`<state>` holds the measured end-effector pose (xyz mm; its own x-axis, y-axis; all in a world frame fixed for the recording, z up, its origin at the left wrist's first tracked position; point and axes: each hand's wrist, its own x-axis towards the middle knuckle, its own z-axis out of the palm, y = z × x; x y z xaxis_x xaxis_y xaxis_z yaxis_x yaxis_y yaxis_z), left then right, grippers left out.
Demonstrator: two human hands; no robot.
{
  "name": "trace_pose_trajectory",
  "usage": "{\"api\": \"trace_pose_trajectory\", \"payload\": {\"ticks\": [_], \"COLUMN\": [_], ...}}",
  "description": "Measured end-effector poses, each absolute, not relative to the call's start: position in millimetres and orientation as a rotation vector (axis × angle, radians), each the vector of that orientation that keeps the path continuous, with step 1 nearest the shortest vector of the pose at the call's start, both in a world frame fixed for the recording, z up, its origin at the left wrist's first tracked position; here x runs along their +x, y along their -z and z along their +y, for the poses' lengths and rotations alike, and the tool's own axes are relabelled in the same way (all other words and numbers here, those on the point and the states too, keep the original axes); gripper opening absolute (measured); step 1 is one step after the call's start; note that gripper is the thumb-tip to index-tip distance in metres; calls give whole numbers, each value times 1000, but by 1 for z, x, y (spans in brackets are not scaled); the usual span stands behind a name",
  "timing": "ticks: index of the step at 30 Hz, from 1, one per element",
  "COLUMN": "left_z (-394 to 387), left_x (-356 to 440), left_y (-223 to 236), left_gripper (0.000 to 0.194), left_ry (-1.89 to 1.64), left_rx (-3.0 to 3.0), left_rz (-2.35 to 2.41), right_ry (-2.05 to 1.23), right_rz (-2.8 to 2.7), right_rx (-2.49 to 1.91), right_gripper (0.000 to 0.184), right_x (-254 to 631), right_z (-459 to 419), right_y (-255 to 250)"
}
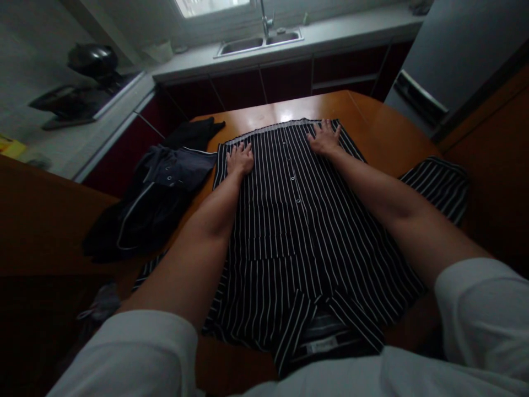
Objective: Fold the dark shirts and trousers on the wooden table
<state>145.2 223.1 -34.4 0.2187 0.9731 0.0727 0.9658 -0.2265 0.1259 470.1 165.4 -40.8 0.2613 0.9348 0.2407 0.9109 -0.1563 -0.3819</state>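
A black shirt with white stripes (273, 220) lies spread out, front side up, on the wooden table (384, 129). Its collar is at the near edge by my body, and its hem lies toward the far side. A row of buttons runs down the middle. My left hand (240, 160) rests on the shirt near the hem's left corner, fingers stretched out. Near the right corner of the hem, my right hand (325, 138) presses flat with spread fingers. One sleeve (438, 184) extends over the table's right side; the other is partly hidden beneath my left arm.
Dark clothes with white piping (165, 182) are heaped at the table's left edge. Beyond the table run a counter with a double sink (242, 45) and a stove (91, 105) holding dark pans. A grey fridge (458, 60) stands at the right.
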Motion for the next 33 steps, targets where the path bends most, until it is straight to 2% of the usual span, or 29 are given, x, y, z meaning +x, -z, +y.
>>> {"api": "trace_pose_trajectory", "payload": {"ticks": [4,7,18,22,27,33], "left_z": [223,223,223,222,220,206], "left_x": [146,146,147,147,146,158], "left_y": [34,35,33,32,30,13], "left_gripper": [59,59,59,60,60,61], "left_ry": [-207,-219,-221,-217,-185,-233], "left_rx": [2415,2419,2405,2398,2403,2421], "left_rz": [1914,1923,1899,1895,1901,1899], "right_ry": [-279,-384,-106,-72,-207,-145], "right_rz": [-1971,-2107,-1809,-1859,-1979,-1947], "right_rx": [-1784,-1679,-2175,-2058,-1978,-2047], "right_gripper": [65,65,63,59,66,68], "right_x": [398,374,518,478,416,412], "right_z": [145,120,80,63,41,36], "right_y": [40,46,35,26,33,38]}}
